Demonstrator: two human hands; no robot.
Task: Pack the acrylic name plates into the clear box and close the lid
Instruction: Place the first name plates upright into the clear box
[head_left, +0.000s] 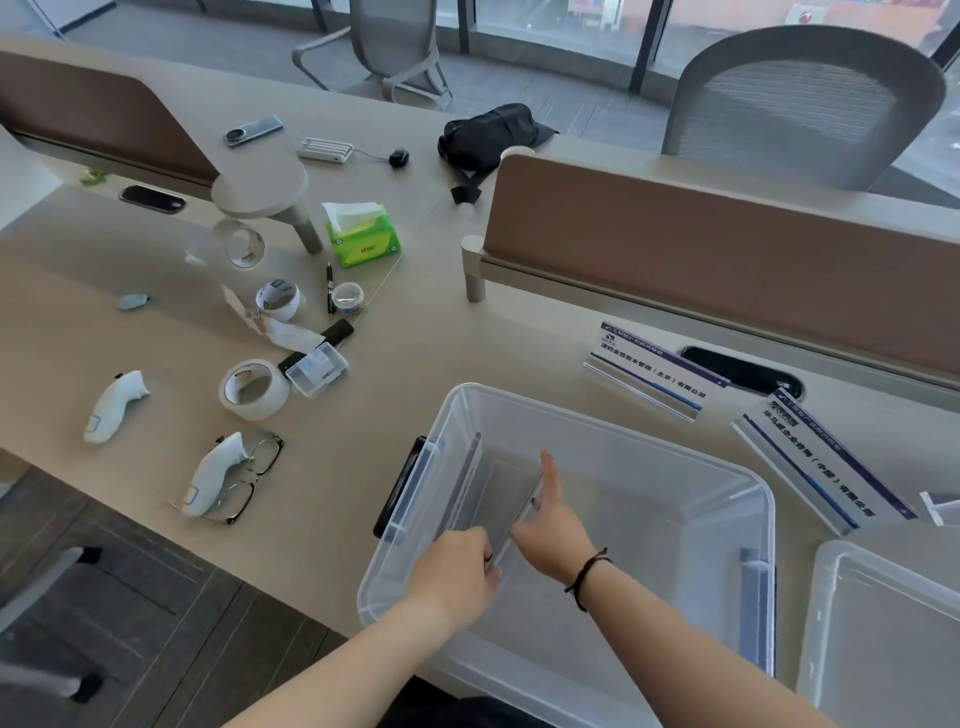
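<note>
The clear box (613, 431) sits near on the desk (415, 353), with both hands inside at its left end. Right of it lies the lid (883, 623). Two name plates (652, 376) lie farther right; tape rolls (253, 388) lie left.

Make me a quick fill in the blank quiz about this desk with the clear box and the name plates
1. Both hands, left hand and right hand, reach inside the clear ____.
2. On the desk beyond the clear box lie ____ name plates, the near name plate and the far name plate.
3. The tissue pack is ____ in colour.

Missing words: box; two; green
</note>
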